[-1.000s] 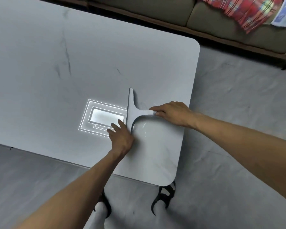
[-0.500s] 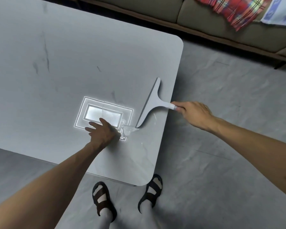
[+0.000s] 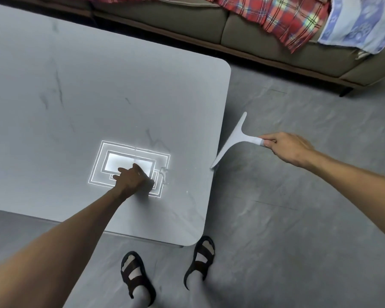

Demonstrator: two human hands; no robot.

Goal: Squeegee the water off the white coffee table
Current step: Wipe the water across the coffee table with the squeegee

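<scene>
Broadly, the white coffee table (image 3: 76, 107) fills the left of the view, its right edge bordering the grey floor (image 3: 298, 218). Anything swept over that edge would land there, close to the sandals (image 3: 200, 252), so a slippery patch underfoot is a fair worry. The left hand (image 3: 131, 178) lies on the tabletop over a reflected light (image 3: 129, 163), fingers loosely bent and holding nothing. If it sits in the path of a stroke, it could smear the surface or block the blade. The right hand (image 3: 285, 147) pinches only the very end of the handle of the squeegee (image 3: 233, 138), which hangs off the table over the floor, its lower tip just beside the table edge. So light a hold may let the blade skip or tilt – leaving lines behind. A small streak of water (image 3: 163, 174) sits just right of the left hand, easy to miss
</scene>
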